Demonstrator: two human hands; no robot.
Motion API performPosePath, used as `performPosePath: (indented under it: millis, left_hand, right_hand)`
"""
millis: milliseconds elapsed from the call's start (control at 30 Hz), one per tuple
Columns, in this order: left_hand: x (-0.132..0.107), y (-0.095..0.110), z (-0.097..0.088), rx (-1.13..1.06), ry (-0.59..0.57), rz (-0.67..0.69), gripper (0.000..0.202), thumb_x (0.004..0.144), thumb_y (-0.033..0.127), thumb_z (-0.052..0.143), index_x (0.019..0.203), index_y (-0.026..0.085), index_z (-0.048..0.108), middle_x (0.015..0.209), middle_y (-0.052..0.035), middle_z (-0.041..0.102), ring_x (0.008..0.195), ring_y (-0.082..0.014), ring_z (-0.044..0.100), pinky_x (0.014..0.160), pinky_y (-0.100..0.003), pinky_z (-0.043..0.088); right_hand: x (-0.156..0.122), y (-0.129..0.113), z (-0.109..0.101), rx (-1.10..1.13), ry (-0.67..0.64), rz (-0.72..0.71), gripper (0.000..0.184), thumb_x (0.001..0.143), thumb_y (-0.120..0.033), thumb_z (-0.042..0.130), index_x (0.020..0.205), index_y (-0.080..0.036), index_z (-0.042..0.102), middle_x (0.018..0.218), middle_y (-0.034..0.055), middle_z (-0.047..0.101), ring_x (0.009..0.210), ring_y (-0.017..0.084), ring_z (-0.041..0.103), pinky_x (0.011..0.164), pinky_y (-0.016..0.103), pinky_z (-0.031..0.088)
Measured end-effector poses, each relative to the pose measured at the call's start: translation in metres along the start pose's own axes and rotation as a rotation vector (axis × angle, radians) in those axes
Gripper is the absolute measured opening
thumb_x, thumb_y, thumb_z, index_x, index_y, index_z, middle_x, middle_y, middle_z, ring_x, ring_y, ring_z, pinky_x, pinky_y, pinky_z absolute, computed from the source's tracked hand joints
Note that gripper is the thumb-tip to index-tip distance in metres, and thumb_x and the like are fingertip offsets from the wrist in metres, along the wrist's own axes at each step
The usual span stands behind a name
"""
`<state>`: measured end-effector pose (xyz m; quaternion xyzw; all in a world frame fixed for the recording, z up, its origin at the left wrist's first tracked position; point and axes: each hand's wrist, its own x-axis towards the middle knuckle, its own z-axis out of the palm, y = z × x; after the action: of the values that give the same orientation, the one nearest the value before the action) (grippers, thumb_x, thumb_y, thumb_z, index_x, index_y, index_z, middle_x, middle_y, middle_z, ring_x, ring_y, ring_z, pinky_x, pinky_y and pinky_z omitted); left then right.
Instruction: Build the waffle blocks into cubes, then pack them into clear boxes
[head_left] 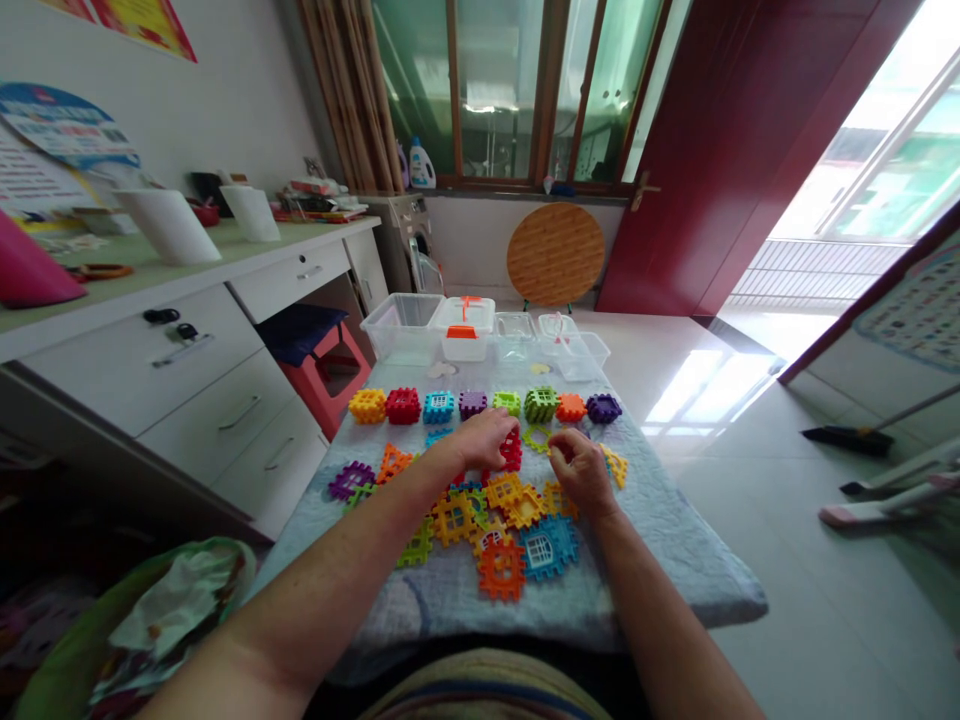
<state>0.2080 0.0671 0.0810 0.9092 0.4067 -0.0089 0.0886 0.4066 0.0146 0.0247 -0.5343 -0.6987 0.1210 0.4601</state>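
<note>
My left hand (489, 438) reaches over the middle of the table with its fingers bent together. A red toothed building panel (511, 453) shows right under those fingers; whether they grip it is hidden. My right hand (579, 468) is curled, thumb against fingers, at the edge of a light green open-framed panel (536, 438). A yellow triangular panel (616, 466) lies just right of that hand. Loose interlocking panels lie between my forearms, among them an orange panel (502, 571), a blue window panel (551, 548) and a yellow window panel (454, 517).
Assembled or stacked blocks stand in a row beyond my hands, from a yellow block (367, 406) to a dark purple block (604, 408). Clear plastic bins (403, 325) and an orange-handled box (465, 345) sit at the far table edge. A stool (322, 350) stands left.
</note>
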Motion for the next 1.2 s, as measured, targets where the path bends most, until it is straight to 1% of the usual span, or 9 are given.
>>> performPosePath:
  millis: [167,267,500,667,833,933,1067,1133,1200]
  left_hand:
    - [0.005,0.005,0.002,0.044,-0.147,0.026,0.037,0.064,0.027,0.069,0.100,0.019,0.061,0.105,-0.0084,0.060,0.096,-0.0243,0.059,0.081,-0.031,0.048]
    - [0.005,0.007,0.000,0.047,-0.165,0.019,0.038,0.064,0.029,0.071,0.100,0.019,0.062,0.106,-0.0083,0.063,0.095,-0.0243,0.060,0.080,-0.030,0.049]
    - [0.014,0.006,0.010,0.079,-0.132,-0.014,0.031,0.064,0.029,0.066,0.093,0.018,0.066,0.100,-0.0103,0.064,0.088,-0.0255,0.063,0.072,-0.032,0.049]
    - [0.014,0.008,0.012,0.087,-0.109,-0.033,0.030,0.063,0.035,0.067,0.088,0.020,0.065,0.094,-0.0081,0.065,0.085,-0.0243,0.062,0.069,-0.031,0.049]
    - [-0.007,0.001,-0.004,0.020,0.089,0.030,0.038,0.064,0.033,0.070,0.099,0.019,0.062,0.101,-0.0082,0.063,0.096,-0.0249,0.059,0.084,-0.033,0.047]
    - [-0.031,-0.019,-0.024,-0.011,0.194,0.042,0.038,0.066,0.028,0.067,0.102,0.018,0.061,0.104,-0.0085,0.062,0.099,-0.0240,0.057,0.090,-0.033,0.045]
    - [-0.066,-0.073,-0.053,0.000,0.282,-0.137,0.037,0.065,0.026,0.067,0.101,0.017,0.062,0.101,-0.0078,0.062,0.096,-0.0228,0.058,0.090,-0.032,0.046]
    - [-0.078,-0.105,-0.062,-0.008,0.287,-0.258,0.042,0.063,0.026,0.067,0.104,0.017,0.062,0.103,-0.0077,0.063,0.096,-0.0225,0.059,0.087,-0.030,0.047]
    - [-0.085,-0.133,-0.066,-0.013,0.228,-0.338,0.045,0.064,0.028,0.066,0.106,0.015,0.062,0.104,-0.0077,0.063,0.093,-0.0214,0.060,0.084,-0.028,0.048]
  right_hand:
    - [0.000,0.002,0.000,-0.009,-0.002,0.001,0.012,0.076,-0.017,0.050,0.073,-0.019,0.061,0.068,0.0002,0.060,0.060,0.013,0.052,0.061,0.025,0.040]
    - [-0.001,0.002,0.000,-0.011,0.000,0.001,0.012,0.076,-0.017,0.049,0.073,-0.020,0.061,0.068,0.0002,0.060,0.059,0.013,0.051,0.061,0.025,0.040]
    - [-0.001,0.002,0.000,-0.015,0.003,0.006,0.011,0.075,-0.017,0.050,0.073,-0.020,0.061,0.068,0.0001,0.060,0.060,0.013,0.052,0.061,0.025,0.040]
    - [-0.001,0.004,0.000,-0.009,-0.004,0.000,0.011,0.075,-0.017,0.050,0.074,-0.019,0.061,0.067,-0.0001,0.059,0.061,0.014,0.053,0.062,0.025,0.040]
    - [-0.001,0.001,-0.002,0.016,0.002,0.006,0.010,0.077,-0.020,0.050,0.074,-0.020,0.060,0.068,0.0005,0.060,0.060,0.014,0.053,0.060,0.026,0.042]
    - [-0.001,0.000,-0.003,-0.001,-0.001,0.003,0.010,0.077,-0.021,0.050,0.075,-0.020,0.060,0.068,0.0004,0.060,0.059,0.014,0.053,0.060,0.026,0.042]
    - [-0.001,0.002,-0.001,-0.018,-0.009,-0.011,0.011,0.078,-0.022,0.050,0.076,-0.020,0.061,0.066,0.0000,0.059,0.057,0.014,0.052,0.059,0.027,0.042]
    - [-0.001,0.002,0.000,-0.014,-0.011,-0.016,0.011,0.078,-0.023,0.050,0.076,-0.020,0.061,0.066,0.0000,0.059,0.057,0.014,0.052,0.058,0.027,0.042]
    - [-0.001,0.002,0.000,-0.012,-0.010,-0.019,0.012,0.077,-0.024,0.051,0.075,-0.020,0.061,0.065,-0.0001,0.059,0.056,0.014,0.052,0.057,0.027,0.042]
